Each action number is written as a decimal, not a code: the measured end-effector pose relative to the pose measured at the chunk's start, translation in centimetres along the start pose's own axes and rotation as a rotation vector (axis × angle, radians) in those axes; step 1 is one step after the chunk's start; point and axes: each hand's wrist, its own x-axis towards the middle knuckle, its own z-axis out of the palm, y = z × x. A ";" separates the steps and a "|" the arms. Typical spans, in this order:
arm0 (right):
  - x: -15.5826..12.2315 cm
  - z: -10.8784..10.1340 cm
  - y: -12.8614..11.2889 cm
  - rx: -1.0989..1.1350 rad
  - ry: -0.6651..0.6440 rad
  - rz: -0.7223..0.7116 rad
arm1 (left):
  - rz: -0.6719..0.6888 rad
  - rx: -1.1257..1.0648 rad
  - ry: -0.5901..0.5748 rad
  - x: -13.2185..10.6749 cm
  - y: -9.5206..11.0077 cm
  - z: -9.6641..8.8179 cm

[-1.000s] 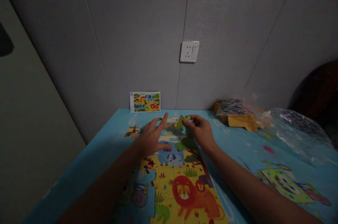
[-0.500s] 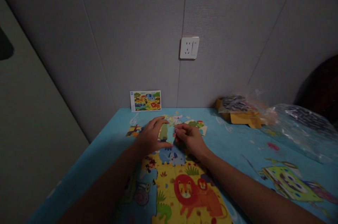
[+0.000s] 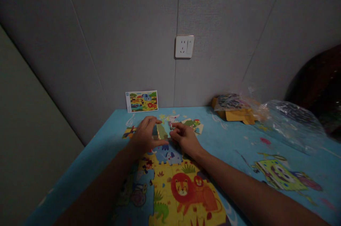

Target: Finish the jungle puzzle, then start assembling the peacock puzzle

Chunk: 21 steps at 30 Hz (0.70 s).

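Note:
A partly joined jigsaw puzzle (image 3: 165, 190) with lions, elephants and a crocodile lies on the blue tablecloth. My left hand (image 3: 145, 135) is at its far end, thumb and fingers spread around a green-topped section (image 3: 162, 132); whether they touch its edges is hard to see. Just right of that, my right hand (image 3: 185, 139) has thumb and index finger pinched on a small puzzle piece (image 3: 171, 125), mostly hidden by the fingers. Loose puzzle pieces lie to the left (image 3: 129, 132) of my left hand and behind my right hand (image 3: 195, 125).
Against the wall leans a picture card (image 3: 142, 101) of the animal scene. An orange-yellow box (image 3: 238, 115) and clear plastic bags (image 3: 293, 123) sit at the back right. Cartoon figures are printed on the tablecloth (image 3: 226, 140). A white socket (image 3: 184, 46) is on the wall.
The whole view has shifted slightly, so everything appears further left. My right hand stays pinched close beside the green section; my left hand keeps its spread shape.

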 end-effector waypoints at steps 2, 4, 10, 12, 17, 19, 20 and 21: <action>0.1 -0.3 0.2 -0.080 0.015 -0.055 | -0.026 -0.044 0.003 0.0 0.0 -0.2; 0.3 -0.7 0.5 -0.164 0.043 -0.097 | -0.026 -0.084 0.010 0.0 0.1 -0.5; 0.5 -1.4 0.8 -0.245 0.096 -0.093 | 0.084 -0.076 -0.063 0.1 0.0 -0.6; 0.5 -1.4 0.7 -0.237 0.118 -0.093 | 0.055 -0.064 -0.044 0.2 -0.2 -0.5; 0.5 -1.4 0.5 -0.262 0.133 -0.127 | 0.068 -0.026 -0.067 0.3 -0.4 -0.6; 0.6 -1.5 0.5 -0.281 0.134 -0.150 | 0.092 -0.028 -0.075 0.3 -0.3 -0.7; 0.6 -1.5 0.6 -0.286 0.131 -0.156 | 0.103 -0.029 -0.074 0.3 -0.2 -0.8; 0.6 -1.5 0.6 -0.289 0.127 -0.160 | 0.112 -0.028 -0.073 0.4 -0.1 -0.8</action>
